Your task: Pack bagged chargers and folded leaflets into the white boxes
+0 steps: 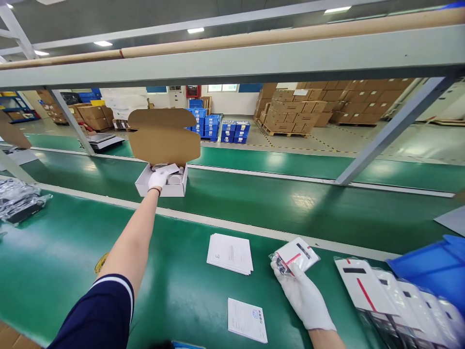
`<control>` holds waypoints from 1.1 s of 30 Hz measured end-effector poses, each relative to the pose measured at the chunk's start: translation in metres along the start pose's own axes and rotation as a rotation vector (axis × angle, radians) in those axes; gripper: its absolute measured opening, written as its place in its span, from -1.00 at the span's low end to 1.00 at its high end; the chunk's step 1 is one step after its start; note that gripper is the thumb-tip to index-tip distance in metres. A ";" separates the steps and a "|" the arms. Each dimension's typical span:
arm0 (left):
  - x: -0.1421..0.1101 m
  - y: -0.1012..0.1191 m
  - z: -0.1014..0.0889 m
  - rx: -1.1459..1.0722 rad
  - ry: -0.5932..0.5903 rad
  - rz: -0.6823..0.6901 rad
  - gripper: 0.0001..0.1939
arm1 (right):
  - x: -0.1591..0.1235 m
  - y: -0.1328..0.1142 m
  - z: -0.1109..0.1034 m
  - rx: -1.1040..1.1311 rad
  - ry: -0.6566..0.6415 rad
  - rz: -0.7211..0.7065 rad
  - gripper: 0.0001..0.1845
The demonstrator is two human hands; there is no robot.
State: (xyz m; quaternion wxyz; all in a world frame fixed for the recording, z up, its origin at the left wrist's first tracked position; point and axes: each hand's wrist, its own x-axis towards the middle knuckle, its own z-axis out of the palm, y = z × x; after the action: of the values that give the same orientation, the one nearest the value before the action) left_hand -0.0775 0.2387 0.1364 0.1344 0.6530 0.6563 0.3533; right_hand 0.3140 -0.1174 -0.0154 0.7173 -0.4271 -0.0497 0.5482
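My left hand point(158, 180), in a white glove, reaches far out to an open white box point(162, 186) with a raised brown cardboard lid point(163, 136) on the green conveyor belt; its fingers curl over the box's front edge and contents. My gloved right hand point(303, 295) rests on the near green table and grips a clear plastic packet point(296, 256) holding a white card with a red stripe. A stack of white leaflets point(230, 253) lies between my hands, and a single printed sheet point(247, 320) lies nearer to me.
A row of similar bagged packets point(392, 295) lies at the right beside a blue bin point(436, 269). Bagged dark items point(18, 201) sit at the left. A grey frame beam point(232, 60) and slanted struts cross overhead. Cardboard cartons and blue crates stand beyond.
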 end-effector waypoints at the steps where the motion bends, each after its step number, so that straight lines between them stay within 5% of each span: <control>1: -0.004 -0.002 0.009 0.083 -0.050 0.032 -0.56 | -0.001 0.000 0.000 -0.018 -0.021 0.011 -0.35; 7: -0.027 -0.004 0.053 0.399 -0.193 0.132 -0.67 | -0.007 0.001 0.006 -0.104 -0.102 -0.038 -0.25; 12: -0.053 0.009 0.067 0.437 -0.181 0.231 -0.66 | -0.014 0.004 0.010 -0.157 -0.128 -0.049 -0.36; 15: -0.086 0.018 0.069 0.373 -0.182 0.333 -0.67 | -0.018 0.003 0.034 -0.155 -0.187 0.015 -0.49; 19: -0.167 0.025 0.066 0.250 -0.181 0.425 -0.61 | -0.016 -0.001 0.114 -0.379 -0.386 -0.007 -0.45; 22: -0.247 0.017 0.064 0.082 -0.271 0.441 -0.54 | -0.001 0.001 0.203 -0.655 -0.604 -0.110 -0.29; 25: -0.308 -0.002 0.065 -0.083 -0.351 0.303 -0.54 | 0.027 0.013 0.294 -1.051 -0.661 -0.279 -0.28; 29: -0.326 -0.024 0.068 -0.109 -0.320 0.260 -0.64 | 0.067 0.046 0.388 -1.551 -0.663 -0.575 -0.58; 33: -0.316 -0.024 0.070 -0.125 -0.299 0.392 -0.80 | 0.095 0.082 0.435 -1.737 -0.666 -0.637 -0.77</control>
State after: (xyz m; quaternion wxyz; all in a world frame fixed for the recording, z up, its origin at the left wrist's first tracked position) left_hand -0.0164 -0.0396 -0.0190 0.1991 0.8031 0.4668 0.3121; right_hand 0.0556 0.2069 0.1666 0.2174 -0.5963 -0.7479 0.1944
